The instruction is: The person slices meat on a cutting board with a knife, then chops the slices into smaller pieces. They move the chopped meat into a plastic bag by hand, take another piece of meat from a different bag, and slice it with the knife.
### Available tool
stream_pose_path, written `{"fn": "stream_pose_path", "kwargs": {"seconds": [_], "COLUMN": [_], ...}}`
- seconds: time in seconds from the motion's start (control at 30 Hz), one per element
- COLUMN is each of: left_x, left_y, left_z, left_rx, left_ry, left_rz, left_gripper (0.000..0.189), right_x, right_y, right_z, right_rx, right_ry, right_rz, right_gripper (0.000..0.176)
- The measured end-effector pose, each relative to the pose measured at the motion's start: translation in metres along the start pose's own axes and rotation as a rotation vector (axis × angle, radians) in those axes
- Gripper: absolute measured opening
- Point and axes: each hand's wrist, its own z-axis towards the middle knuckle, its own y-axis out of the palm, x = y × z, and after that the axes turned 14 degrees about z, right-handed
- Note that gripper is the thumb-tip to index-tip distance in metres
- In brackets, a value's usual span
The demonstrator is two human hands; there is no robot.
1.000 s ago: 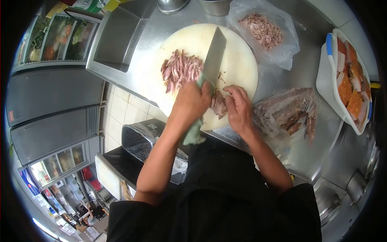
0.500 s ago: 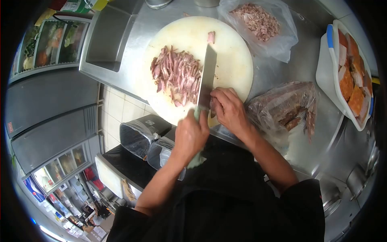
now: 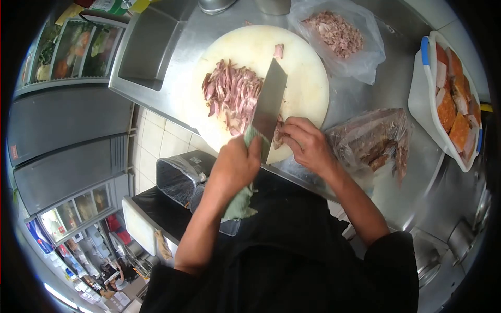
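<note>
My left hand (image 3: 237, 164) is closed round the handle of a cleaver, with a pale green cloth (image 3: 241, 203) wrapped at the grip. The cleaver (image 3: 273, 96) stands over a round white cutting board (image 3: 308, 78), its broad blade pointing away from me. Just right of the blade, my right hand (image 3: 309, 146) pinches a small piece of meat (image 3: 278, 134) near the board's front edge. A heap of sliced meat (image 3: 229, 94) lies left of the blade. One small meat scrap (image 3: 278, 50) sits beyond the blade's tip.
Chopped meat (image 3: 336, 34) fills a clear plastic bag at the back. Bagged dark meat (image 3: 370, 138) lies right of the board. A white tub (image 3: 422, 104) holds browned meat slabs. There is a sink (image 3: 143, 57) at left, and a lined bin (image 3: 180, 180) below the counter.
The blade has tilted so more of its flat face shows, and its handle end has swung left with my left hand. My right hand has shifted slightly right, away from the blade.
</note>
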Motion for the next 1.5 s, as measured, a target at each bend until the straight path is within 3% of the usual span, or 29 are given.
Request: {"fn": "stream_pose_path", "kwargs": {"seconds": [0.27, 0.4, 0.53, 0.57, 0.67, 0.83, 0.97, 1.13, 1.27, 1.37, 1.43, 1.5], "left_x": [0.000, 0.005, 0.026, 0.026, 0.020, 0.007, 0.004, 0.018, 0.021, 0.016, 0.015, 0.008], "left_y": [0.029, 0.051, 0.030, 0.021, 0.003, 0.015, 0.047, 0.032, 0.005, 0.010, 0.016, 0.040], "left_z": [-0.034, 0.022, 0.065, 0.060, 0.017, -0.040, -0.015, 0.058, 0.028, -0.015, -0.029, -0.020], "left_rx": [0.065, 0.204, 0.283, 0.170, 0.065, 0.019, 0.119, 0.218, 0.089, 0.060, -0.027, 0.051], "left_ry": [-0.038, 0.072, 0.164, 0.054, 0.021, -0.060, -0.026, 0.129, 0.012, 0.024, -0.075, -0.019], "left_rz": [0.042, 0.045, 0.022, 0.008, 0.037, 0.110, 0.116, 0.025, 0.054, 0.121, 0.049, 0.078], "left_gripper": [0.027, 0.029, 0.032, 0.032, 0.032, 0.030, 0.028, 0.031, 0.033, 0.033, 0.029, 0.028], "right_x": [0.010, 0.013, 0.014, 0.014, 0.014, 0.018, 0.020, 0.018, 0.018, 0.016, 0.019, 0.022], "right_y": [0.004, -0.001, 0.000, 0.000, 0.004, 0.005, 0.008, 0.005, 0.008, 0.005, 0.004, 0.006], "right_z": [0.000, 0.005, 0.002, 0.003, 0.003, 0.003, 0.001, 0.002, -0.002, 0.000, -0.001, -0.002], "right_rx": [0.026, -0.042, -0.069, -0.062, -0.040, -0.046, -0.014, -0.058, 0.019, -0.008, -0.023, -0.046], "right_ry": [-0.050, -0.082, -0.122, -0.128, -0.136, -0.178, -0.173, -0.176, -0.157, -0.182, -0.165, -0.149], "right_rz": [-0.038, -0.081, -0.156, -0.162, -0.123, -0.119, -0.126, -0.130, -0.142, -0.116, -0.111, -0.104], "right_gripper": [0.017, 0.018, 0.023, 0.023, 0.023, 0.023, 0.022, 0.019, 0.021, 0.022, 0.023, 0.023]}}
